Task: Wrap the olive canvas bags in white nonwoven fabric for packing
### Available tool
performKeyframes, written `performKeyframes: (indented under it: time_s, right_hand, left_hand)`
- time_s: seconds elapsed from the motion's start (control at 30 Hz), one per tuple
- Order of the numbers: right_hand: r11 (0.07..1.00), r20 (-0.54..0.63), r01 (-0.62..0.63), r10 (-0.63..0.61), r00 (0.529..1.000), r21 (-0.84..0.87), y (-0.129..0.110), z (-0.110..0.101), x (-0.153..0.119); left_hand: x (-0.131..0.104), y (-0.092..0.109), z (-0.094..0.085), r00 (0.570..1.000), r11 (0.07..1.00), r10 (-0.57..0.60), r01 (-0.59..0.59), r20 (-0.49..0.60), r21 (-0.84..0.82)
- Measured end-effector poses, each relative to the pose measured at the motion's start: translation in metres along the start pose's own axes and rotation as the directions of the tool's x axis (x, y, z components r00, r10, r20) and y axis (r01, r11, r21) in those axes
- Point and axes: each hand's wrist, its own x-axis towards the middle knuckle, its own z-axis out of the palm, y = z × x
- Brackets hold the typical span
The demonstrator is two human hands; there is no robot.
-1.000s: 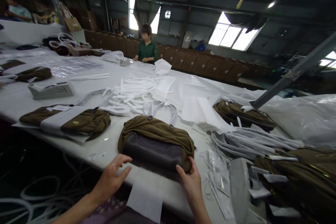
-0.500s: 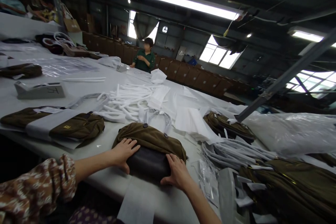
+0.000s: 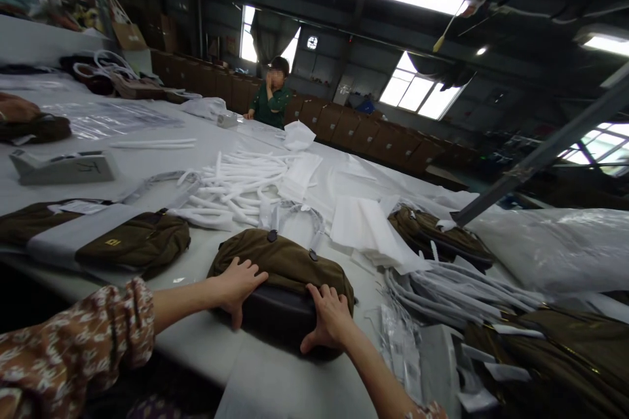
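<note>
An olive-brown fabric bag with a dark bottom panel lies on the white table right in front of me, its wrapped handles pointing away. My left hand presses on the bag's left end, fingers spread over the fabric and thumb down the dark panel. Over the right part of the bag my right hand grips the same way, fingers on top and thumb on the near face. A white paper sheet lies under the bag's near edge.
Another olive bag wrapped in a paper band lies to the left. White paper rolls, paper sheets and more bags crowd the right. A person in green sits at the far side. A grey tape dispenser stands at the left.
Both hands went from beside the bag's near edge onto the bag and now press down on it. My view has shifted slightly; the far person raised a hand to the face.
</note>
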Motion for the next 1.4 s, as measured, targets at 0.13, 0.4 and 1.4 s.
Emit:
performKeyframes:
  time_s: [0.13, 0.4, 1.4]
  right_hand:
    - [1.000, -0.025, 0.018, -0.018, 1.000, 0.024, -0.002, 0.001, -0.006]
    - [0.998, -0.142, 0.026, -0.033, 0.989, -0.049, -0.012, -0.032, -0.002]
    - [0.937, -0.295, 0.197, -0.283, 0.913, -0.289, 0.019, 0.046, -0.041]
  left_hand:
    - [-0.007, -0.010, -0.012, 0.998, 0.996, 0.007, 0.000, 0.067, -0.094]
    - [0.002, -0.010, -0.031, 0.999, 1.000, -0.018, 0.019, 0.041, -0.011]
    - [-0.033, 0.006, 0.018, 0.964, 0.989, 0.111, -0.084, -0.242, 0.118]
